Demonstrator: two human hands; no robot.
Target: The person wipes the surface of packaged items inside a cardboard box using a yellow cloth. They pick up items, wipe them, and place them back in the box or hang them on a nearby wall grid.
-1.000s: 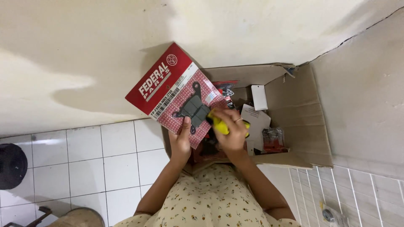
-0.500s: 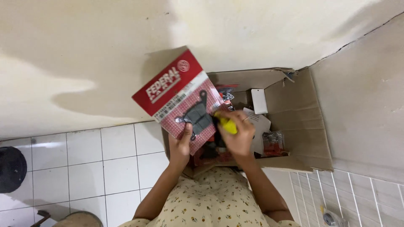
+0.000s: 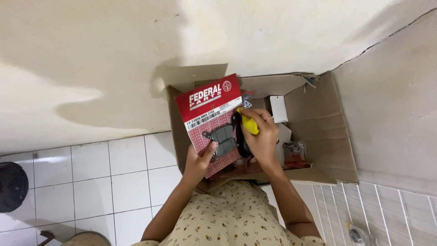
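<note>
My left hand (image 3: 199,160) grips the lower edge of a red blister card (image 3: 210,119) that holds dark grey pads under clear plastic. It is tilted up over an open cardboard box (image 3: 318,132). My right hand (image 3: 261,136) is closed around a yellow and black tool (image 3: 246,125) pressed against the card's right edge. Small packets and a white carton (image 3: 278,108) lie inside the box, partly hidden by the card and my hands.
The box stands in a corner between a cream wall (image 3: 91,68) and a grey wall (image 3: 396,114). White floor tiles (image 3: 104,177) spread to the left. A round black object (image 3: 11,187) sits at the left edge, and a small dark item (image 3: 357,234) at the lower right.
The camera view has shifted, so the box and card sit lower and more central. The card has turned more upright, and my right hand has moved up along its right edge.
</note>
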